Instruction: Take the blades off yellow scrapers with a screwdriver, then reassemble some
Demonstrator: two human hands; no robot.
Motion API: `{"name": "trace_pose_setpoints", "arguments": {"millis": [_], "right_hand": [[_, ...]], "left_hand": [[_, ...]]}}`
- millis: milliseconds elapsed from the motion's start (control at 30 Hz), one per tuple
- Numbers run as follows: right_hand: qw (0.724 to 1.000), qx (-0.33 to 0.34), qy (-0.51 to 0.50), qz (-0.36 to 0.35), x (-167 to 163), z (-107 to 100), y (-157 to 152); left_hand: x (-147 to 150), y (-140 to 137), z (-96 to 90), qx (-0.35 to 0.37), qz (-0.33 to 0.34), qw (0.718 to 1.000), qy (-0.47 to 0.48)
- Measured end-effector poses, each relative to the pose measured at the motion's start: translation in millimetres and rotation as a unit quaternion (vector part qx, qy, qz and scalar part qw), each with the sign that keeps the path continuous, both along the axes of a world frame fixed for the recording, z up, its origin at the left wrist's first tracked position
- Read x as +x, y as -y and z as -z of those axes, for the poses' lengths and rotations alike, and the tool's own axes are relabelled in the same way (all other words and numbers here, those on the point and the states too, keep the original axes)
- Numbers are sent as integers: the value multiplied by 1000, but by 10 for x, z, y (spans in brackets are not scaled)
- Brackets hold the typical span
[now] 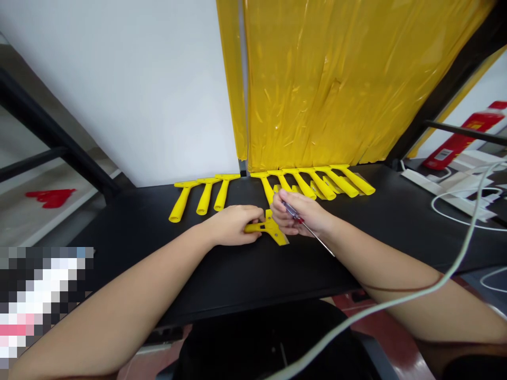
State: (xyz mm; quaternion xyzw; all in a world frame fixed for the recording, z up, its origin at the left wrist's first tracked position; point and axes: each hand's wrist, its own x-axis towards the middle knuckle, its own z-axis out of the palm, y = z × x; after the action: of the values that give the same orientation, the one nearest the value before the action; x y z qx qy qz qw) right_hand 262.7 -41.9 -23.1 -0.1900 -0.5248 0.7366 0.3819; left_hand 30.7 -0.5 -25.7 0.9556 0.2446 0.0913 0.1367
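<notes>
My left hand (238, 224) is closed around the handle of a yellow scraper (272, 228), whose wide head points right, just above the black table. A screw shows at the middle of that head. In my right hand (300, 212) is a screwdriver (293, 210) with a clear handle; its metal shaft points down and right, back toward my forearm, away from the scraper. The right fingers are beside the scraper's head and partly hide it; whether they touch it I cannot tell.
Several yellow scrapers (204, 196) lie in a row along the back of the black table (237, 274), left and right of centre. A red bottle (461, 134) and white power strips (428, 187) are at the right. A pale cable (396, 305) crosses in front of my right forearm.
</notes>
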Motion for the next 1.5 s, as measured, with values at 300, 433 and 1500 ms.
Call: {"name": "trace_pose_setpoints", "arguments": {"millis": [300, 433, 1500], "right_hand": [[994, -38, 25, 98, 167, -163, -71], [968, 68, 174, 166, 239, -122, -95], [962, -27, 198, 187, 241, -96, -129]], "left_hand": [[-48, 20, -89, 19, -1, 1000, -9], [-84, 22, -95, 32, -27, 999, 12], [-542, 1654, -219, -277, 17, 959, 55]]}}
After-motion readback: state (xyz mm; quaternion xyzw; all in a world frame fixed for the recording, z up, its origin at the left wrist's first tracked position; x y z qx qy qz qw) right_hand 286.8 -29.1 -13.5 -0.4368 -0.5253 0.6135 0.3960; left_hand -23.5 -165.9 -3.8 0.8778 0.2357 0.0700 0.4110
